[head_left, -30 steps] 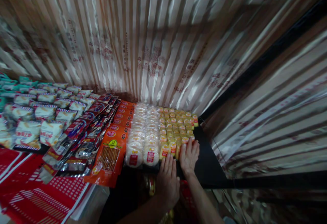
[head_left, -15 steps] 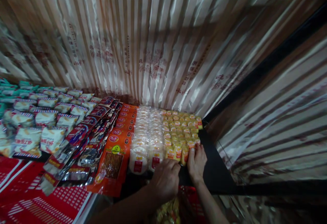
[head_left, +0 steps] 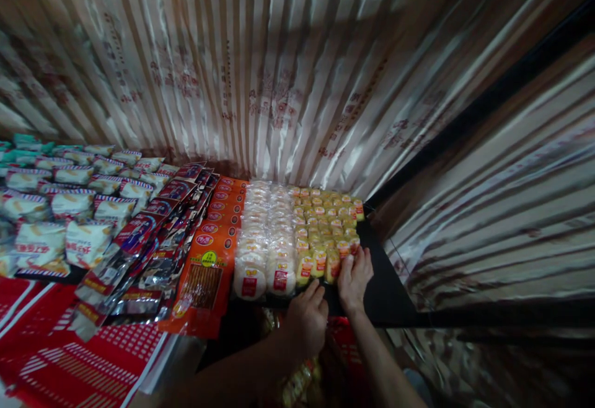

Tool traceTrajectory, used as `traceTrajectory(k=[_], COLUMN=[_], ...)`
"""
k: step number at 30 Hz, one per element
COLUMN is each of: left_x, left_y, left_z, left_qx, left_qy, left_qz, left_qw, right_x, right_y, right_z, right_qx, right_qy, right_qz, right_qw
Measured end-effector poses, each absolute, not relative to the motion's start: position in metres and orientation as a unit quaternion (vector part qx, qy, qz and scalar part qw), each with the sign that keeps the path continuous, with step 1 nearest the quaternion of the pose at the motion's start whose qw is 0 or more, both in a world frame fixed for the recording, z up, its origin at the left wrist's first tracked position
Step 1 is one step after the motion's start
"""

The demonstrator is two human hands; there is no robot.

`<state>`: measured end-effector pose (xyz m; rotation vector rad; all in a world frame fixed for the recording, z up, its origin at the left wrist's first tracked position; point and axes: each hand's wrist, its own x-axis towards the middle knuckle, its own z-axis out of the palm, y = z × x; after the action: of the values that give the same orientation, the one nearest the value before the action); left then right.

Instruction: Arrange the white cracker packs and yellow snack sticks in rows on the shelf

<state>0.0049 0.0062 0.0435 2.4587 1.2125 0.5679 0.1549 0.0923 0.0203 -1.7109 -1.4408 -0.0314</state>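
Note:
Small yellow snack packets (head_left: 318,262) stand in tight rows at the right end of the goods on a black shelf (head_left: 388,293). My right hand (head_left: 354,276) rests against the front right packets, fingers stretched out and the thumb apart. My left hand (head_left: 307,319) is at the shelf's front edge, just below the front yellow packets. Its fingers are loosely bent and a little apart, and nothing shows in them. Clear-wrapped round white crackers (head_left: 251,274) stand in two rows directly left of the yellow packets.
Orange snack bags (head_left: 204,278), dark flat packs (head_left: 155,228) and white chip bags (head_left: 88,240) line the shelf to the left. A red basket (head_left: 102,358) sits below at front left. Striped curtain (head_left: 279,67) hangs behind; a dark bar (head_left: 465,113) slants at right.
My view has shifted, so the goods sit slightly higher. My left hand has moved right and lower against the shelf, its fingers less curled. My right hand stays by the yellow packets.

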Motion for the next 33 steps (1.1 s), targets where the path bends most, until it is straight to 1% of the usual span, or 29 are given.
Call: traceTrajectory(k=[2,5,8,10,13,14,18,24,29,33], left_x=[-0.005,-0.032,-0.066,-0.087,-0.112,-0.118,-0.128,-0.125,-0.121,-0.117], left_y=[0.009,0.033,0.086,0.132,0.198,0.218,0.279,0.327,0.339,0.343], left_z=[0.061,0.104,0.145,0.158,0.154,0.148,0.123,0.103,0.099,0.098], left_qx=[0.870,0.869,0.840,0.822,0.779,0.774,0.797,0.782,0.770,0.775], left_qy=[0.413,0.413,0.467,0.502,0.586,0.599,0.579,0.610,0.624,0.614], left_qz=[0.207,0.219,0.248,0.235,0.195,0.181,0.161,0.102,0.061,0.051], left_qw=[0.171,0.161,0.125,0.132,0.104,0.092,0.060,0.077,0.119,0.144], right_x=[0.155,0.150,0.135,0.123,0.105,0.099,0.076,0.053,0.041,0.034], right_y=[0.088,0.091,0.115,0.144,0.196,0.213,0.269,0.318,0.337,0.344], right_z=[0.032,0.060,0.091,0.106,0.117,0.118,0.118,0.113,0.109,0.104], right_qx=[-0.673,-0.633,-0.591,-0.554,-0.518,-0.510,-0.511,-0.543,-0.566,-0.577], right_qy=[-0.573,-0.598,-0.649,-0.703,-0.750,-0.771,-0.818,-0.827,-0.817,-0.806], right_qz=[-0.024,-0.051,-0.053,-0.022,0.005,0.015,0.069,0.092,0.097,0.120], right_qw=[0.466,0.489,0.476,0.446,0.410,0.381,0.255,0.113,0.051,0.051])
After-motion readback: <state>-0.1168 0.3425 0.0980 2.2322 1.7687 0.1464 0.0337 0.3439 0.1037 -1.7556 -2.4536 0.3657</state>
